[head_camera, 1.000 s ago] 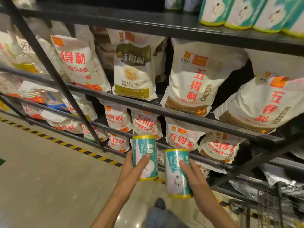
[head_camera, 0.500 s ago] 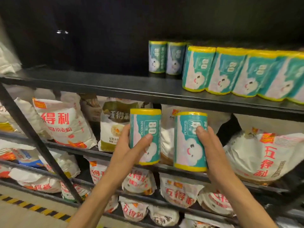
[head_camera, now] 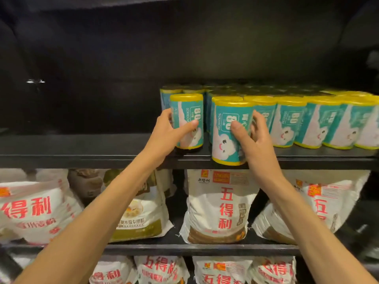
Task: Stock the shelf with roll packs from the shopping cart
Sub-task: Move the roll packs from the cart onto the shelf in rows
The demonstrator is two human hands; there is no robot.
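Hands [head_camera: 164, 132] grip glossy cylindrical roll packs [head_camera: 187, 121].

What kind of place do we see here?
Probably a shop or stockroom: black metal shelves, a row of identical teal roll packs on top, and many printed flour bags below.

The teal roll pack [head_camera: 187, 120] gripped in the left hand [head_camera: 167, 133] bears "80", and so does the roll pack [head_camera: 229, 132] in the right hand [head_camera: 256, 138]. The white flour bag [head_camera: 220, 206] below reads "五得利" in red; another bag [head_camera: 30, 210] at the left shows "得利".
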